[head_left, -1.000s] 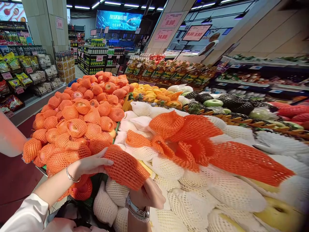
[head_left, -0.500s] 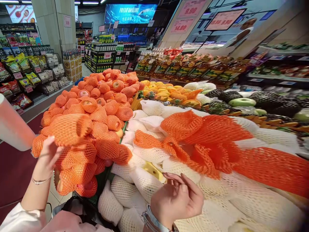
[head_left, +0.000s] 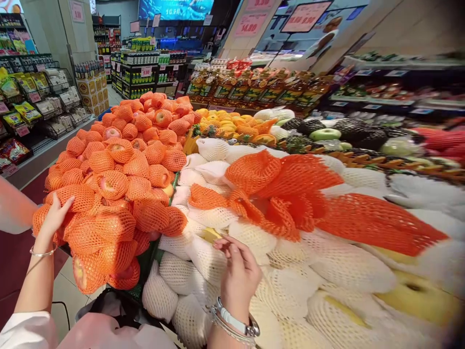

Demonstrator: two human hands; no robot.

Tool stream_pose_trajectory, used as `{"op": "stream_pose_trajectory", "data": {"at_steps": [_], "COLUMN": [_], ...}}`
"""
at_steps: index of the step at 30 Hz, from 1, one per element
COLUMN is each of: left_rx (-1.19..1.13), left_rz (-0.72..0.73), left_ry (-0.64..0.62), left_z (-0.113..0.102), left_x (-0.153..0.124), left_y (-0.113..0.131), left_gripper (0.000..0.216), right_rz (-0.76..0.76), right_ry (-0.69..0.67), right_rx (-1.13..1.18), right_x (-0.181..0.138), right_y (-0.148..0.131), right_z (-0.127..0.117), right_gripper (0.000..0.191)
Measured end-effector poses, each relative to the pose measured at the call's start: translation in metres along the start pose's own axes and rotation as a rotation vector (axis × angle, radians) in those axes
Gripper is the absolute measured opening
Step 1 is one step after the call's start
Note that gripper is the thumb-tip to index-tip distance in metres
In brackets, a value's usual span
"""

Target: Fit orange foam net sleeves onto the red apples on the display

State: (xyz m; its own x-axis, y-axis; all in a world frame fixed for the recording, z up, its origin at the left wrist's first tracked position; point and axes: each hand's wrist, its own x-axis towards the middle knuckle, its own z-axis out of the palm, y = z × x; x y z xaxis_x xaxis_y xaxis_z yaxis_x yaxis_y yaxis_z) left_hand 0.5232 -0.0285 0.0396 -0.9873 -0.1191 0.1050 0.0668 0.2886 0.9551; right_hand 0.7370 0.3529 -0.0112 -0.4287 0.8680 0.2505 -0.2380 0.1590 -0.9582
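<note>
My left hand is at the near left of a heap of apples in orange foam nets. Its thumb and fingers lie around one netted apple resting on the heap. Over white-netted fruit, my right hand is curled, fingertips together in a pinch. Whatever those fingertips may hold cannot be made out. Just beyond them shows a bare yellow patch of fruit. Loose orange foam nets lie across the white-netted fruit.
A large yellow fruit sits at right. Mangoes and dark-netted fruit lie behind a low wooden fence. Bottles line the back. Snack racks stand left. A pale blurred object is at the left edge.
My left hand has lowered the netted apple leftward onto the heap. My right hand has shifted left and up, turning so its back faces me. The view has swung slightly right.
</note>
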Motion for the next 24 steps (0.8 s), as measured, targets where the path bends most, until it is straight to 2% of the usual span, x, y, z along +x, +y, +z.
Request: {"op": "stream_pose_trajectory", "data": {"at_steps": [2, 5, 8, 10, 12, 15, 18, 21, 24], "left_rx": [0.178, 0.358, 0.437, 0.462, 0.477, 0.544, 0.646, 0.718, 0.766], "left_rz": [0.066, 0.220, 0.338, 0.376, 0.422, 0.534, 0.563, 0.520, 0.519], "left_ry": [0.020, 0.147, 0.153, 0.113, 0.142, 0.176, 0.028, -0.052, -0.016], "left_z": [0.004, 0.009, 0.008, 0.006, 0.003, 0.001, 0.001, -0.001, -0.002], "left_x": [0.001, -0.005, -0.015, -0.020, -0.023, -0.022, -0.020, -0.020, -0.026], "left_y": [-0.003, -0.017, -0.032, -0.038, -0.041, -0.043, -0.041, -0.037, -0.031], "left_gripper": [0.072, 0.086, 0.075, 0.066, 0.067, 0.070, 0.059, 0.057, 0.057], "right_rz": [-0.018, -0.216, -0.502, -0.651, -0.740, -0.794, -0.804, -0.809, -0.821], "right_ry": [-0.106, -0.151, -0.180, -0.269, -0.365, -0.445, -0.449, -0.411, -0.333], "right_rx": [-0.135, -0.354, -0.604, -0.771, -0.924, -1.082, -1.139, -1.098, -0.946], "right_x": [0.000, 0.008, 0.026, 0.040, 0.054, 0.067, 0.073, 0.077, 0.081], "right_y": [-0.001, -0.011, -0.025, -0.029, -0.027, -0.016, -0.005, 0.000, -0.004], "right_z": [-0.002, -0.003, -0.001, 0.005, 0.014, 0.029, 0.037, 0.039, 0.037], "right_gripper": [0.033, 0.030, 0.028, 0.032, 0.036, 0.041, 0.042, 0.038, 0.034]}}
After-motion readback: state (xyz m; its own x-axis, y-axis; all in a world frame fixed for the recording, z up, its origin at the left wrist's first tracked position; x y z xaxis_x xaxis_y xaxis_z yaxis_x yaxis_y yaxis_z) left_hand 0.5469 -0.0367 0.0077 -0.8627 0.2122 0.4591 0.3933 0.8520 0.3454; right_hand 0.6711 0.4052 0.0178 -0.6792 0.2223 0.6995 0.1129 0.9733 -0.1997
